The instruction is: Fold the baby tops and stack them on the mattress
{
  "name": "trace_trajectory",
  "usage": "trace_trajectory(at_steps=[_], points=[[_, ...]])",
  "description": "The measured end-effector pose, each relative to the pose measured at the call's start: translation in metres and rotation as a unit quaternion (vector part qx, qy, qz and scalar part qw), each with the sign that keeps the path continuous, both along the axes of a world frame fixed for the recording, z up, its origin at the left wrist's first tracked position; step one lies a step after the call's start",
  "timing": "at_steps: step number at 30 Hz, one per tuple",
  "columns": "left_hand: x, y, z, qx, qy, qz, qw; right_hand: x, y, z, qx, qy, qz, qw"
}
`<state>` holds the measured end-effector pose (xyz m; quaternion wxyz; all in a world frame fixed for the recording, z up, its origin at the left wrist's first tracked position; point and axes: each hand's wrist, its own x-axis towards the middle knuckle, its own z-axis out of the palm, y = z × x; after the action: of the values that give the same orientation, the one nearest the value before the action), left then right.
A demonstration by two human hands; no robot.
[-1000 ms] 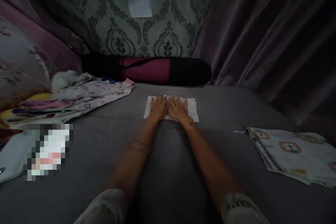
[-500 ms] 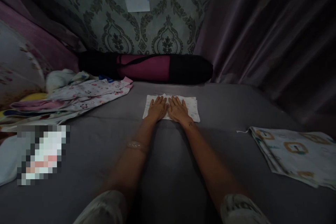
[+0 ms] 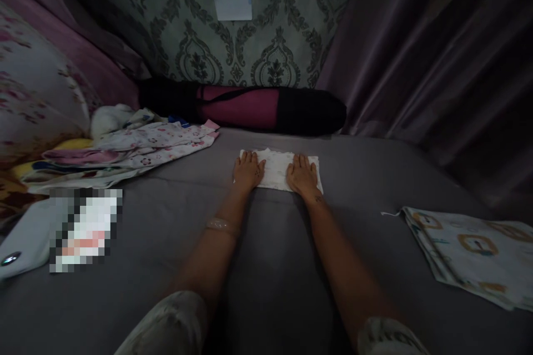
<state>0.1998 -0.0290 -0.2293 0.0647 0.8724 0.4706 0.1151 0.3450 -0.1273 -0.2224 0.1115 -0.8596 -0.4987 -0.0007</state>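
A small white folded cloth (image 3: pixel 275 169) with a faint print lies flat on the grey sheet (image 3: pixel 266 244). On its left end rests my left hand (image 3: pixel 249 170), palm down, with the fingers pointing away from me. My right hand (image 3: pixel 302 173) lies palm down on the right end of the same cloth, its fingers a little apart. Bare cloth shows between the two hands. Neither hand grips anything.
Loose printed clothes (image 3: pixel 154 144) are heaped at the left, near a white plush object (image 3: pixel 110 120). A black and pink roll-shaped bag (image 3: pixel 239 106) lies along the wall. At the right is a folded patterned cloth (image 3: pixel 470 249). A pale object (image 3: pixel 37 233) sits at the left.
My hands have spread apart from the middle of the cloth towards its two ends. The camera view has shifted slightly, so the surroundings appear further right.
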Motion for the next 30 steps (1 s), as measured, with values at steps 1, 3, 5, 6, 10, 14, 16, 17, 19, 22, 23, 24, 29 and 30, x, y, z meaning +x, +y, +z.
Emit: trace_trajectory(at_steps=[1, 3, 5, 6, 10, 14, 16, 17, 19, 22, 23, 24, 29, 30], points=[[-0.001, 0.001, 0.000, 0.000, -0.002, 0.000, 1.000, 0.002, -0.001, 0.000, -0.002, 0.000, -0.002, 1.000], [-0.004, 0.003, 0.000, -0.001, -0.003, 0.000, 1.000, 0.006, -0.003, 0.000, -0.005, 0.002, -0.003, 1.000], [-0.008, 0.006, 0.000, -0.005, 0.000, 0.003, 1.000, 0.010, -0.004, 0.000, -0.012, 0.005, -0.003, 1.000], [-0.009, 0.008, -0.001, -0.007, 0.000, 0.006, 1.000, 0.012, -0.005, 0.000, -0.015, 0.006, -0.003, 1.000], [-0.017, 0.015, -0.004, -0.025, -0.005, 0.001, 1.000, 0.020, -0.013, -0.003, -0.011, -0.005, -0.010, 1.000], [-0.021, 0.019, -0.008, -0.036, -0.011, -0.006, 0.999, 0.023, -0.019, -0.004, 0.008, -0.015, -0.001, 1.000], [-0.022, 0.018, -0.009, -0.036, -0.012, -0.005, 0.999, 0.022, -0.020, -0.004, 0.004, -0.009, -0.001, 1.000], [-0.022, 0.018, -0.009, -0.038, -0.012, -0.006, 0.999, 0.022, -0.020, -0.004, 0.001, -0.006, -0.003, 1.000], [-0.021, 0.017, -0.006, -0.044, -0.009, -0.006, 0.999, 0.021, -0.020, -0.003, 0.000, -0.004, -0.007, 1.000], [-0.020, 0.016, 0.000, -0.040, -0.002, -0.008, 0.999, 0.020, -0.018, 0.001, -0.002, -0.002, -0.009, 1.000], [-0.020, 0.015, 0.003, -0.028, -0.002, -0.009, 1.000, 0.020, -0.018, 0.003, -0.001, -0.002, -0.011, 1.000], [-0.019, 0.015, 0.006, -0.012, -0.002, -0.011, 1.000, 0.020, -0.018, 0.005, 0.002, -0.005, -0.014, 1.000], [-0.015, 0.010, 0.009, 0.013, 0.011, -0.033, 0.999, 0.021, -0.019, 0.008, 0.002, -0.010, -0.031, 0.999], [-0.014, 0.009, 0.008, 0.001, 0.020, -0.032, 0.999, 0.021, -0.020, 0.007, -0.005, -0.006, -0.033, 0.999]])
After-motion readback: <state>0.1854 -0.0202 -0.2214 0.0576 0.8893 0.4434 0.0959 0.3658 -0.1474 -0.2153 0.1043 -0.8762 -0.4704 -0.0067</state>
